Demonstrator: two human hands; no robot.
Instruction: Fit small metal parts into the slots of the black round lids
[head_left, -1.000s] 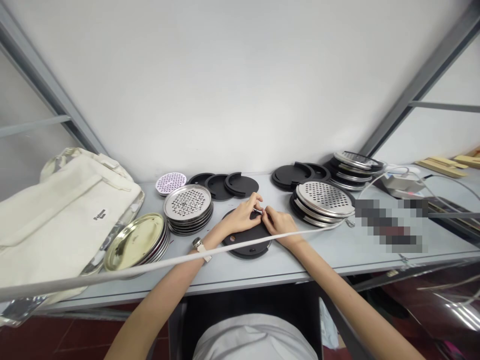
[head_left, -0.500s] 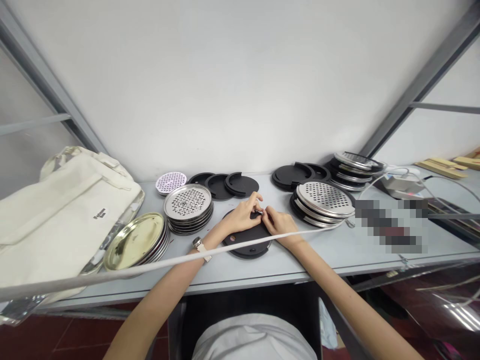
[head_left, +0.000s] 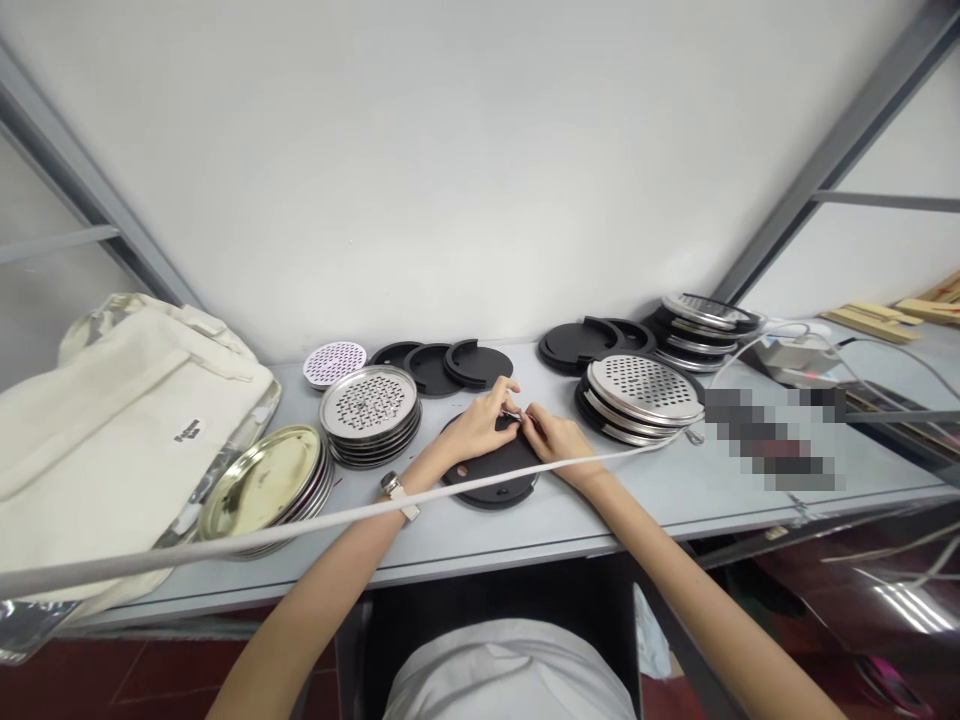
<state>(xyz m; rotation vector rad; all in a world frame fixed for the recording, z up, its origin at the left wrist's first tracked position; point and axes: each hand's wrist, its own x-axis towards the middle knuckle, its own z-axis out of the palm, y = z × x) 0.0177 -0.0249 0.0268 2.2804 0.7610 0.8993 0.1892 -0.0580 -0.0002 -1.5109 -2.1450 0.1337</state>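
- The black round disc (head_left: 491, 480) lies flat on the grey table (head_left: 581, 525), at the centre of the frame and a little below the middle, with holes near its edge.
- The left hand (head_left: 480, 425) rests over the upper left part of this disc, fingers bent, with a gap between the thumb and the raised forefinger. Whether its tips grip anything is too small to tell.
- The right hand (head_left: 555, 440) comes in at the disc's upper right edge, its fingers curled closely together. Its fingertips nearly meet those of the left hand; whether they pinch a small part cannot be told.
- A wristwatch (head_left: 391, 484) with a pale strap sits on the left wrist.
- A white cord (head_left: 315, 522) crosses the lower half of the frame, in front of both forearms.
- Left of centre stands a stack of perforated metal discs (head_left: 369, 402), with a light purple perforated disc (head_left: 335, 363) just behind it.
- Further left are a tilted stack of gold-coloured plates (head_left: 262, 480) and a large cream bag (head_left: 105, 400).
- Behind the hands, overlapping black rimmed discs (head_left: 481, 364) lie near the wall.
- Right of centre, a stack topped with a perforated metal plate (head_left: 646, 387) stands before more black discs (head_left: 571, 342).
- Another mixed stack (head_left: 701, 312) stands farther back, towards the right, with pale wooden strips (head_left: 870, 322) at the far right.
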